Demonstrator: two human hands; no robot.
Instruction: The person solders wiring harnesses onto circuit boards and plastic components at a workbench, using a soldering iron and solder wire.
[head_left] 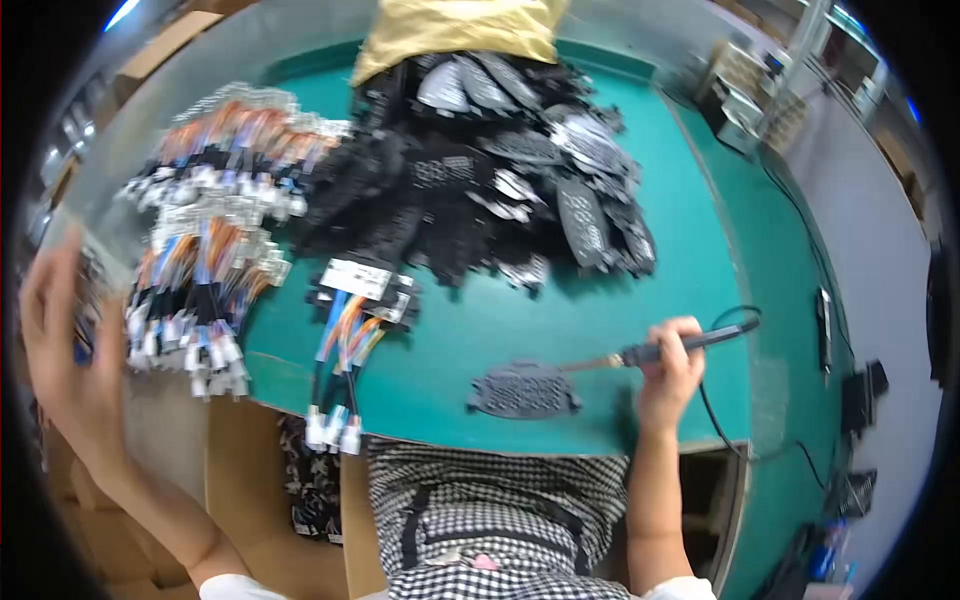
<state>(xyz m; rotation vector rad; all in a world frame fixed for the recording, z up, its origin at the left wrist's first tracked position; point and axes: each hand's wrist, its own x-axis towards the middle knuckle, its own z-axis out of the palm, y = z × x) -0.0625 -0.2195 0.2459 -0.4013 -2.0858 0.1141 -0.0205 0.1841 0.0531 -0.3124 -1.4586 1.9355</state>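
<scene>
My right hand (667, 378) is closed round the dark handle of a soldering iron (712, 337). The iron's tip points left and ends at the upper right edge of a black oval plastic part (523, 391) lying on the green mat; whether it touches cannot be told. My left hand (75, 365) is raised at the far left, fingers apart and slightly blurred, beside bundles of wire harnesses (190, 310). Nothing shows in its grasp. Between the hands, a connector stack with a white label (355, 279) has coloured wires hanging over the table's front edge.
A large heap of black plastic parts (440, 215) spills from a yellow sack (460, 30) at the back. More wire harnesses (235, 135) lie at the back left. The iron's black cord (712, 410) loops across the right side. A cardboard box (255, 490) stands below the front edge.
</scene>
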